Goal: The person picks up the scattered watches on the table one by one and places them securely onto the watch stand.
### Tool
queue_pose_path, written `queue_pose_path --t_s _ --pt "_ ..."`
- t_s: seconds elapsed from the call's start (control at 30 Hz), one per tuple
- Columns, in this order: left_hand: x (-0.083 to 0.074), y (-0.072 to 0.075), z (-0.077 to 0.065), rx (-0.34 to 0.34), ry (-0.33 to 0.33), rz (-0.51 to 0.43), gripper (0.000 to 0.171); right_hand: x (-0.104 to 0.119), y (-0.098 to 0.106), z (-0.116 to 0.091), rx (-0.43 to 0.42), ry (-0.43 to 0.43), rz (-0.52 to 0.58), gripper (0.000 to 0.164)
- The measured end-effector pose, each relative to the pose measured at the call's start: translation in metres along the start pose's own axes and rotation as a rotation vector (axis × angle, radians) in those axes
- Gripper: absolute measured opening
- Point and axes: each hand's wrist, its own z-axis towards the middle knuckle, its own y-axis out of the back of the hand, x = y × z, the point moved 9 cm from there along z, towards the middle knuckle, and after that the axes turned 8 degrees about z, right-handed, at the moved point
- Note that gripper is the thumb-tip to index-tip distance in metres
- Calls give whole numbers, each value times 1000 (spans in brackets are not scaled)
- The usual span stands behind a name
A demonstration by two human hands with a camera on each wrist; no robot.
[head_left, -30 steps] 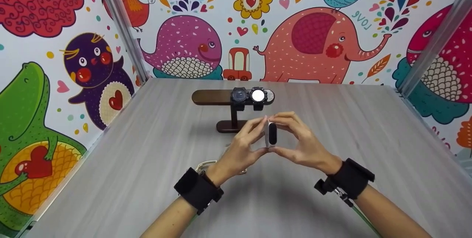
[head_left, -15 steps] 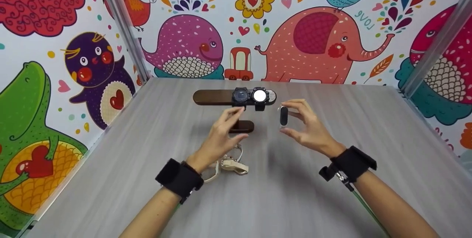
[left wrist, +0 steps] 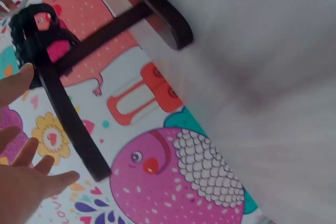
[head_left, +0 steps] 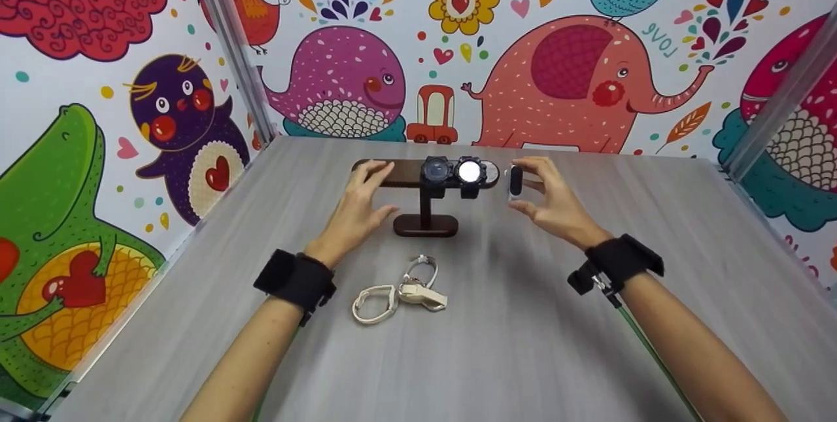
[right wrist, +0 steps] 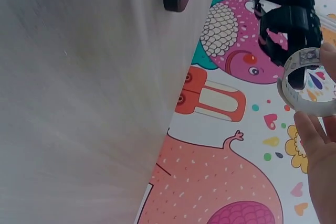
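My right hand (head_left: 556,203) pinches a smart band (head_left: 516,181) with a pale strap and a dark oval face, thumb below and fingers above. It is just off the right end of the dark brown watch stand (head_left: 402,176). In the right wrist view the looped strap (right wrist: 315,108) overlaps the bar's end. My left hand (head_left: 353,212) is at the bar's left end, fingers apart and thumb spread, holding nothing; whether it touches the bar is unclear. Towards the bar's right end hang a black watch (head_left: 436,170) and a second black watch with a bright white face (head_left: 470,171).
Two pale-strapped watches lie on the grey table (head_left: 314,356) in front of the stand: a looped one (head_left: 373,321) and a cream one (head_left: 418,294), close together. Cartoon-printed panels (head_left: 340,82) rise behind and at the sides.
Both hands held the band together; my left hand has let go and moved left to the stand's end. My right hand has carried the band forward and right.
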Motion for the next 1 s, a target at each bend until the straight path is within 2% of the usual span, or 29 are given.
queue_pose_path --t_s 0.17,0.37,0.5,0.73,1.0 --pt "21 3 6 6 40 32 70 -8 0 14 9 -42 13 67" --pt "36 -3 10 62 109 22 68 -16 -4 24 31 -82 -10 67" --pt "41 -6 15 86 151 10 64 -18 -11 28 56 -78 -21 66" --pt "47 -9 17 122 181 54 53 -20 -18 32 84 -86 -43 63" --pt "50 -10 19 146 197 44 47 -19 -25 37 104 -92 -30 66"
